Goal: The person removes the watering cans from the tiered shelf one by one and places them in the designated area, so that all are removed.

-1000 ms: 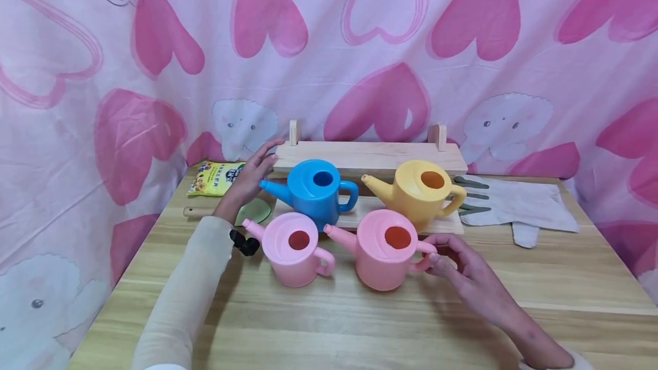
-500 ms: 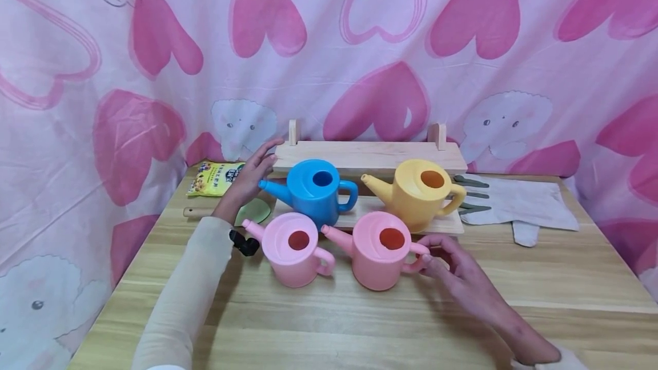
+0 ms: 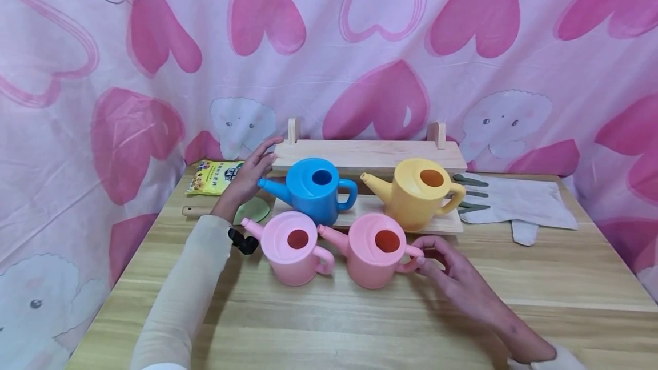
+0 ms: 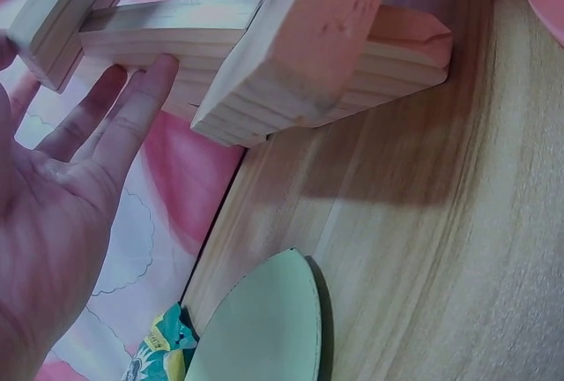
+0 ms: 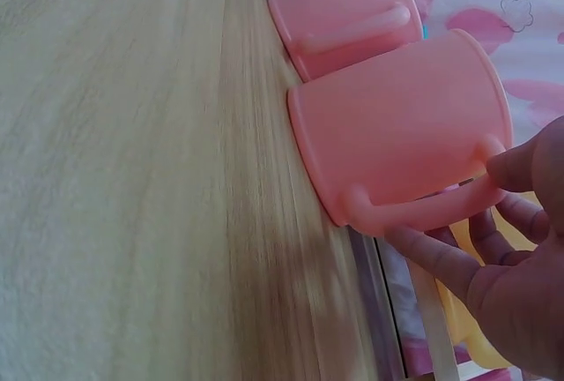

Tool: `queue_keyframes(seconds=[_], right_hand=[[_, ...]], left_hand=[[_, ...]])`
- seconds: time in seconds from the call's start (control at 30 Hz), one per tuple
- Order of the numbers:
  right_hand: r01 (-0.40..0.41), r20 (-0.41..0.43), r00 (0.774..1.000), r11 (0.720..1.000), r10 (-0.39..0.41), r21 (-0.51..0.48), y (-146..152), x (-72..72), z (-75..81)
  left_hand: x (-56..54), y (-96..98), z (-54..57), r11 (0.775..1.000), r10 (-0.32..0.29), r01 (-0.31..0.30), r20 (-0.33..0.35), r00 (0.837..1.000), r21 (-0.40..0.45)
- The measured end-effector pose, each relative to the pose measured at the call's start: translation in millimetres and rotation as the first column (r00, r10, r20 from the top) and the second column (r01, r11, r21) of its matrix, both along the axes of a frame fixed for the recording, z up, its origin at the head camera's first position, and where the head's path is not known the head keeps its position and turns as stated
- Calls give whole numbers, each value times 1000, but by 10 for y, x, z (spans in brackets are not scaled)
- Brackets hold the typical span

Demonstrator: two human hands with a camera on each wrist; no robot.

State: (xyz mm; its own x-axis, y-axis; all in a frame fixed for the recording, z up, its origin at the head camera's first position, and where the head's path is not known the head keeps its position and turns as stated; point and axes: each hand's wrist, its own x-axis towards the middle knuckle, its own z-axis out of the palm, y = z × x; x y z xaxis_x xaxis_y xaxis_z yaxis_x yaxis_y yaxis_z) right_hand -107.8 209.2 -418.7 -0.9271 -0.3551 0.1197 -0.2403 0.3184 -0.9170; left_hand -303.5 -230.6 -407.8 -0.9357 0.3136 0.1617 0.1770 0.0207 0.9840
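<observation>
With thumb and fingers my right hand [image 3: 457, 281] pinches the handle of the deeper-pink watering can [image 3: 369, 270], which stands on the table; its hold shows closely in the right wrist view. Left of it is a lighter pink watering can [image 3: 289, 270], its handle near the other's spout. Behind them, a blue watering can [image 3: 311, 201] and a yellow watering can [image 3: 403, 204] sit on the lower board of a small wooden shelf [image 3: 370, 154]. My left hand [image 3: 249, 179] reaches to the shelf's left end, where its outstretched fingertips [image 4: 161, 70] touch the wood.
Left of the shelf lie a yellow packet [image 3: 211, 178] and a trowel with a green blade [image 3: 254, 212] and wooden handle. A small black object [image 3: 243, 241] is by the left sleeve. To the right, a white glove [image 3: 529, 201] lies beside a green fork [image 3: 470, 193]. A pink curtain hangs behind.
My right hand has slid the deeper-pink watering can a little to the left, closer to the lighter pink one. The left hand stays at the shelf's end.
</observation>
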Motion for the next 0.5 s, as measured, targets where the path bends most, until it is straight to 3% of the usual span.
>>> queue_keyframes(seconds=[0.37,0.5], right_hand=[[41,21,999,999,-41,31,11,-19,27],[116,-73,991,990,-110,87,71,-77,114]], left_hand=[[-8,-17,-4,1000,7,-7,5,1000,-12],[-12,-9,-10,1000,6,-6,1,1000,-11]])
